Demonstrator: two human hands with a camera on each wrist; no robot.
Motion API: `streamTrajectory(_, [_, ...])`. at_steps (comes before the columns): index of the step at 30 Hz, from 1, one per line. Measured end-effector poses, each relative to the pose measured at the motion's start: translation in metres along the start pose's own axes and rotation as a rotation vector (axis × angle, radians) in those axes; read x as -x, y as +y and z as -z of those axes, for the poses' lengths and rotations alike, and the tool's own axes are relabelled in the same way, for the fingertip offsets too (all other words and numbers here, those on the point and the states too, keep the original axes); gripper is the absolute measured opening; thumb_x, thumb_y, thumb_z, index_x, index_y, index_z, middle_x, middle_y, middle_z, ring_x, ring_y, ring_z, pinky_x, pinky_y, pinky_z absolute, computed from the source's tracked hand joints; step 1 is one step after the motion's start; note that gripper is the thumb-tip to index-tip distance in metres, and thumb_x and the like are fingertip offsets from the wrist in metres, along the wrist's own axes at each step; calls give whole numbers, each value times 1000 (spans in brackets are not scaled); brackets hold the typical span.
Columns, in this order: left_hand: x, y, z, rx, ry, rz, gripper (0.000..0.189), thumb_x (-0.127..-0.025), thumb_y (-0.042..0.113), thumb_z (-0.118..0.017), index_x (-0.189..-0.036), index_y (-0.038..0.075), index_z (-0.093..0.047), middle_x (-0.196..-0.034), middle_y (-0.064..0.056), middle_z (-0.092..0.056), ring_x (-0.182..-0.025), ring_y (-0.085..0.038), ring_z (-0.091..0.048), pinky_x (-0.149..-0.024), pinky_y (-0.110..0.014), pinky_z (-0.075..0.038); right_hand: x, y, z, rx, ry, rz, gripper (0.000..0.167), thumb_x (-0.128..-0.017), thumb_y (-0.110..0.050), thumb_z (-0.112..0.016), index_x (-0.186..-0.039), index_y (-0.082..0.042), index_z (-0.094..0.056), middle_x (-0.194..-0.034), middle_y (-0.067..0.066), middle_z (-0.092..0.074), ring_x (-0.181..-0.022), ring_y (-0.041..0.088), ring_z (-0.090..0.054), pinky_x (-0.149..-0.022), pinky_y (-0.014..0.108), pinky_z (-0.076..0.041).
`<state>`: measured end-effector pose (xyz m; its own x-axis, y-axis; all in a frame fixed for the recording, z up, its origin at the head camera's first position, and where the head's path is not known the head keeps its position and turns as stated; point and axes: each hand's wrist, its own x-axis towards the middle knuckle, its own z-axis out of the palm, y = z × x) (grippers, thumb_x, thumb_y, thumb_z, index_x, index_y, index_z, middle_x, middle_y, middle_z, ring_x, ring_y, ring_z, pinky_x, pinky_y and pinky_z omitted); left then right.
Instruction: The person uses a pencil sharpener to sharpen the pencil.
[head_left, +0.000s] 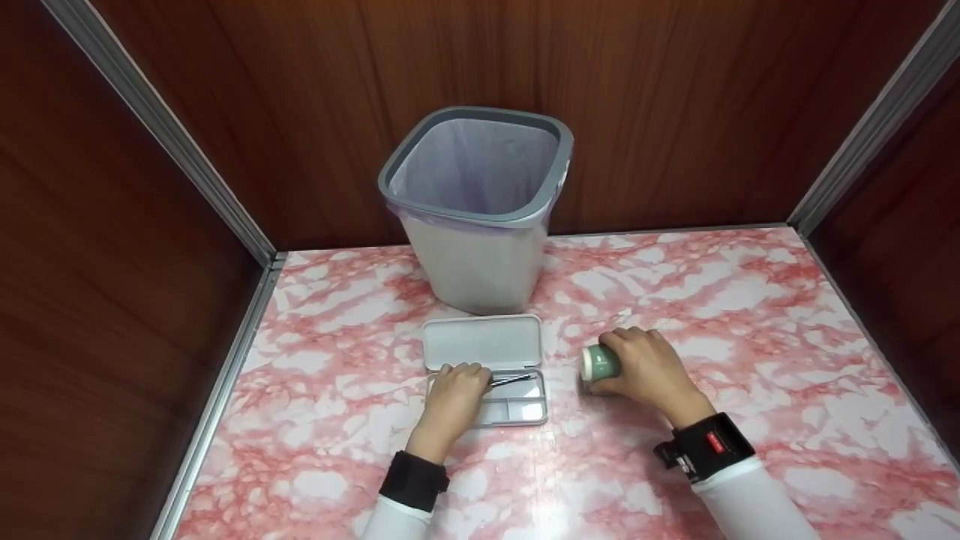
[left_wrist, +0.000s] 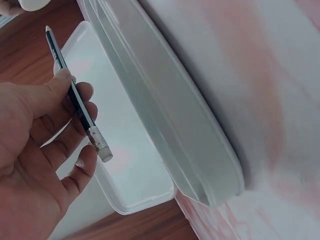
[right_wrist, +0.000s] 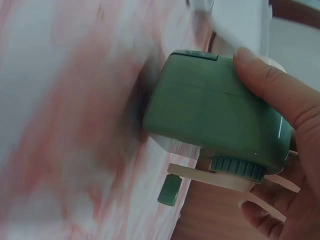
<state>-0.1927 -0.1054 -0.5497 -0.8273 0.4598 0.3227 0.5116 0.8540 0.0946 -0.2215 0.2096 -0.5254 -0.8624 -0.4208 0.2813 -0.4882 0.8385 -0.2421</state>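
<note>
My left hand [head_left: 454,397] pinches a dark striped pencil [left_wrist: 77,102] between thumb and fingers. Its sharpened tip points away from the palm's lower side, and a white eraser in a metal band is at the other end. Below the pencil lies an opened pale pencil case [head_left: 482,341], its lid folded back and its divided tray [head_left: 495,412] partly hidden by this hand. To the right, my right hand [head_left: 651,371] grips a green hand-crank pencil sharpener [right_wrist: 210,110], tilted on its side close over the table. A cream crank arm with a green knob [right_wrist: 170,190] sticks out from it.
A light-coloured trash bin [head_left: 480,262] with a grey rim and a purple-tinted liner stands behind the pencil case. Dark wood-grain panels [head_left: 675,112] with metal edge strips enclose the red-and-white marbled table [head_left: 322,420] at the back and sides.
</note>
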Motion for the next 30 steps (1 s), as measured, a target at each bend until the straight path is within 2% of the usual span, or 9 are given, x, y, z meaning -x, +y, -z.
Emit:
streamTrajectory(5, [-3,11,1,2,6,-38,9,-88,22,-66,-84,14,-67,-82,2,-65,-77,-17,-62,-67,-33,-41,2,-15,-5,6,-18,42,73,-56,-48,-90,-111,-8,-65,-104,9,-66,-92,29,-59,-87,52,-42])
streamTrajectory(14, [-8,25,0,7,25,-86,8,-88,15,-67,-80,14,-64,-79,3,-63,-76,-16,-61,-67,-32,-41,3,-26,-13,11,1,76,69,-55,-49,-89,-108,-12,-65,-101,4,-66,-90,25,-58,-81,45,-42])
streamTrajectory(21, [-9,31,-6,-9,5,-102,4,-87,14,-66,-84,14,-66,-84,2,-65,-80,-18,-62,-69,-33,-42,6,-30,-20,7,-9,97,71,-54,-49,-90,-109,-12,-64,-105,5,-66,-93,25,-59,-81,45,-44])
streamTrajectory(25, [-9,34,-7,-2,16,-111,3,-87,15,-67,-84,14,-67,-86,1,-64,-80,-18,-63,-71,-33,-45,8,-32,-21,-30,-33,106,75,-56,-48,-90,-115,-11,-64,-110,7,-64,-97,26,-59,-84,47,-46])
streamTrajectory(30, [-9,35,-9,28,32,-101,7,-88,16,-68,-83,11,-68,-84,1,-62,-78,-18,-63,-72,-33,-46,9,-31,-17,-150,-96,87,72,-62,-36,-90,-123,-9,-63,-121,11,-61,-108,28,-57,-91,47,-46])
